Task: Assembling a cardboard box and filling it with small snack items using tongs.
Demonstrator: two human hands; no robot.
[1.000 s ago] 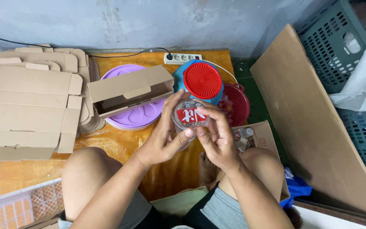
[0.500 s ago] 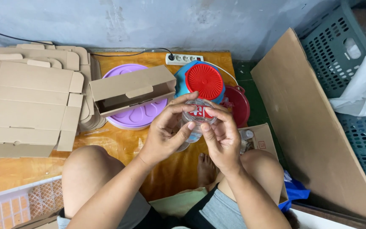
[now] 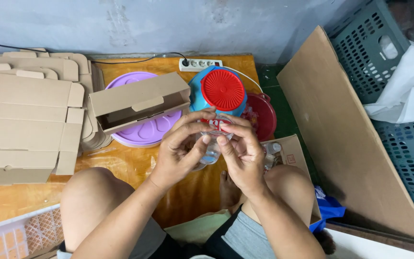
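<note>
Clear plastic container [image 3: 212, 144] with red label, clasped between your left hand [image 3: 180, 151] and right hand [image 3: 243, 153], fingers closed round it, red lid [image 3: 223, 89] just behind.

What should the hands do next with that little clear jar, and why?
Probably set the small clear jar into the open cardboard box. Both the left hand and the right hand hold it up in a grip, and that box sits open just beside them on the purple lid.

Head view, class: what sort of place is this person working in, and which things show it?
Probably a home packing spot on the floor: flat cardboard boxes stacked at the side, a folded open box, plastic crates, and both hands holding a small clear container.
</note>
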